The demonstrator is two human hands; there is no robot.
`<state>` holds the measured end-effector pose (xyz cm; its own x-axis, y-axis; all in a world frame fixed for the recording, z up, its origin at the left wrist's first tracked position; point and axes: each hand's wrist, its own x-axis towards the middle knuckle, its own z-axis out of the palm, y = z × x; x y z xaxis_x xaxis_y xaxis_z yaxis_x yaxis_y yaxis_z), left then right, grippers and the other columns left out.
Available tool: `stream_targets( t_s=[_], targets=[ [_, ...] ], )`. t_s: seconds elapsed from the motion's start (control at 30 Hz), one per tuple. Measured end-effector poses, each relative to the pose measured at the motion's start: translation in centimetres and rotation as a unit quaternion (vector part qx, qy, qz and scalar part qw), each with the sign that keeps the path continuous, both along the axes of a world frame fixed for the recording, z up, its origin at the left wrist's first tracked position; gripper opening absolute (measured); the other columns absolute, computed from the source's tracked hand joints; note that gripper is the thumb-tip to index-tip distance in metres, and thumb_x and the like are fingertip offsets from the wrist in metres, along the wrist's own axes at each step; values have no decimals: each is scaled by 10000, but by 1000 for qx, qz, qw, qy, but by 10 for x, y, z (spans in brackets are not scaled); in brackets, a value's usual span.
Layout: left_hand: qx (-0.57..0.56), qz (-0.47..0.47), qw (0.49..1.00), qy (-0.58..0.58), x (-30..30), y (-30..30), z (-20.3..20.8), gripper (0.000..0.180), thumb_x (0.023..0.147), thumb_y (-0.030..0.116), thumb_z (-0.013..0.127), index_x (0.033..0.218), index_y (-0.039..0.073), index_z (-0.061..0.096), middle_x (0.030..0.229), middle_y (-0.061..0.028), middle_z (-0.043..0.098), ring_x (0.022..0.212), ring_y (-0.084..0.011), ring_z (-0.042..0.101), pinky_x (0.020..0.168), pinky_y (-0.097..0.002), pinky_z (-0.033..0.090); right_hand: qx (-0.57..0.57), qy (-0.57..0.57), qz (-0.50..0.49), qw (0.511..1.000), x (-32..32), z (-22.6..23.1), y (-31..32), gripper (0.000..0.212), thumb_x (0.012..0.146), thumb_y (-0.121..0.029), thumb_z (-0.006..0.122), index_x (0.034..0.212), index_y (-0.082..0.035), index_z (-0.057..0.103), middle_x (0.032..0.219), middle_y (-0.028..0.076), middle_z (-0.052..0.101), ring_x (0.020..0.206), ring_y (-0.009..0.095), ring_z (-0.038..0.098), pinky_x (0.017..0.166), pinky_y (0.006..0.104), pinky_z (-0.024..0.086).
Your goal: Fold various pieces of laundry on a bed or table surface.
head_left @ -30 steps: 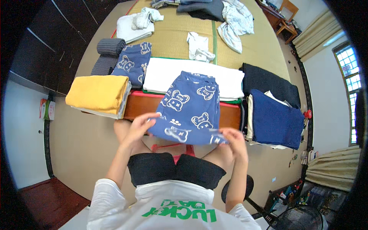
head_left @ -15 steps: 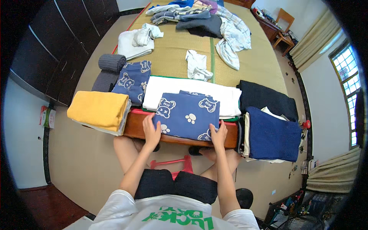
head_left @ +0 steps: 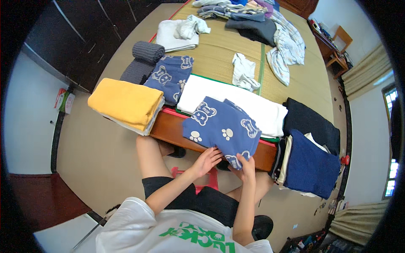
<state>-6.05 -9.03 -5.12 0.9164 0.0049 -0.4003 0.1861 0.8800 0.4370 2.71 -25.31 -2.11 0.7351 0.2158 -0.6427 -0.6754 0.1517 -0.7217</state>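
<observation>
A folded blue garment [head_left: 219, 134] with pale bear and paw prints lies aslant on the near edge of the bed, partly over a long white folded cloth [head_left: 236, 101]. Its near right corner sticks out past the wooden bed edge [head_left: 168, 126], pinched by my right hand [head_left: 246, 165] with the thumb on top. My left hand [head_left: 206, 160] is at the garment's near edge, fingers stretched out and close together, their tips at the fabric. A second blue bear-print garment [head_left: 168, 78], also folded, rests farther left on the bed.
At the left stands a stack topped by a yellow folded cloth [head_left: 126, 103], with a grey ribbed roll [head_left: 147, 51] behind. Dark blue [head_left: 312, 164] and black [head_left: 312, 124] folded clothes sit right. Loose clothes [head_left: 249, 29] heap far back; a red stool [head_left: 206, 180] is below me.
My left hand has left the garment's left side and come to its near edge, close to my right hand. The garment has turned askew, its right corner drawn nearer. The view has swung too.
</observation>
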Motion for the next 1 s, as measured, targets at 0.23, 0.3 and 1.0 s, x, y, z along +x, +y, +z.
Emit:
stream_targets(
  t_s=[0.23, 0.3, 1.0],
  targets=[
    [-53, 69, 991, 104, 3, -6, 8, 518, 842, 356, 512, 1247, 71, 360, 1252, -73, 435, 1174, -228, 384, 987, -401, 293, 154, 56, -58, 985, -59, 16, 16, 339, 727, 7, 616, 1044, -13, 498, 941, 88, 589, 841, 204, 591, 731, 317, 490],
    [-76, 85, 988, 106, -3, -7, 21, 521, 833, 339, 532, 1245, 66, 368, 1247, -88, 444, 1155, -250, 403, 977, -421, 305, 254, 116, -79, 957, -72, 25, 18, 337, 739, 15, 600, 1058, 0, 492, 947, 102, 590, 856, 225, 592, 755, 333, 496],
    [-107, -24, 993, 31, -45, 37, 91, 464, 700, -101, 487, 1158, -50, 431, 1098, -193, 530, 980, -303, 554, 853, -417, 455, 434, 279, -20, 857, -84, -34, -22, 796, 733, -672, 447, 1273, -94, 351, 1294, 78, 396, 1181, 244, 360, 982, 436, 268]
  ],
)
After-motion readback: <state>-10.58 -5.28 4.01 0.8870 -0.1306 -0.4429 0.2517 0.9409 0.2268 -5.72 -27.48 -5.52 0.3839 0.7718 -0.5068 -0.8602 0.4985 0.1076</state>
